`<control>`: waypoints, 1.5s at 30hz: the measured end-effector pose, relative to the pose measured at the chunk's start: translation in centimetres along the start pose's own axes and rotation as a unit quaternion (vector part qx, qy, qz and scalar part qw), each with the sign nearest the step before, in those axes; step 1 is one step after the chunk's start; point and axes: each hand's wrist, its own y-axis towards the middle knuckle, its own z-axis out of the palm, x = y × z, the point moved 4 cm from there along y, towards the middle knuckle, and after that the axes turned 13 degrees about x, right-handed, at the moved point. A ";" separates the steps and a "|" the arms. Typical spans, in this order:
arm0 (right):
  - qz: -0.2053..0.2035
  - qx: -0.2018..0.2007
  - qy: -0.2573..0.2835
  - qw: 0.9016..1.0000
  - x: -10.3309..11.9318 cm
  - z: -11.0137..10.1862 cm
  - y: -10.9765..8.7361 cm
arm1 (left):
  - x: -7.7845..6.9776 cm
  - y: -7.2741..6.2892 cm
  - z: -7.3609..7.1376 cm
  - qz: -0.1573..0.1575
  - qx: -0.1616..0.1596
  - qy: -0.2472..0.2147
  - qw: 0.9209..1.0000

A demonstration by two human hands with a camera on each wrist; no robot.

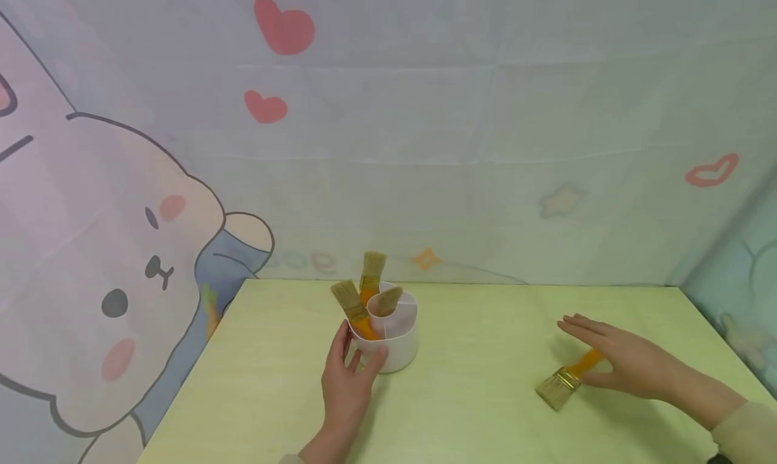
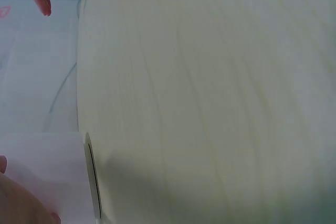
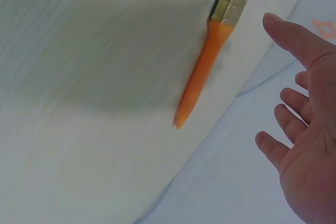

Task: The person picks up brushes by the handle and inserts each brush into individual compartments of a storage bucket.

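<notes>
My left hand (image 1: pixel 348 386) holds the near left side of a white divided round holder (image 1: pixel 397 353), thumb in front and fingers round the side. Inside it stand paintbrushes, bristles up: one at the back (image 1: pixel 373 265), one leaning left (image 1: pixel 349 299), and one in the inner round cup (image 1: pixel 388 301). In the left wrist view the white wall of the holder fills the lower left corner. On the right lies another paintbrush (image 1: pixel 558 388) with an orange handle (image 3: pixel 202 74). Over that handle hovers my right hand (image 1: pixel 634 359), fingers extended, a gap showing between palm and brush (image 3: pixel 223 11).
Both things are on a pale yellow-green table (image 1: pixel 473 383). Behind its far edge hangs a cloth backdrop (image 1: pixel 394 133) printed with a rabbit (image 1: pixel 121 282) and hearts (image 1: pixel 285 29). The cloth continues along the right side.
</notes>
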 end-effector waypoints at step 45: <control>-0.066 0.025 0.012 0.997 -1.8 3.5 0.6 | 0.1 0.7 -1.3 0.012 0.032 0.027 0.999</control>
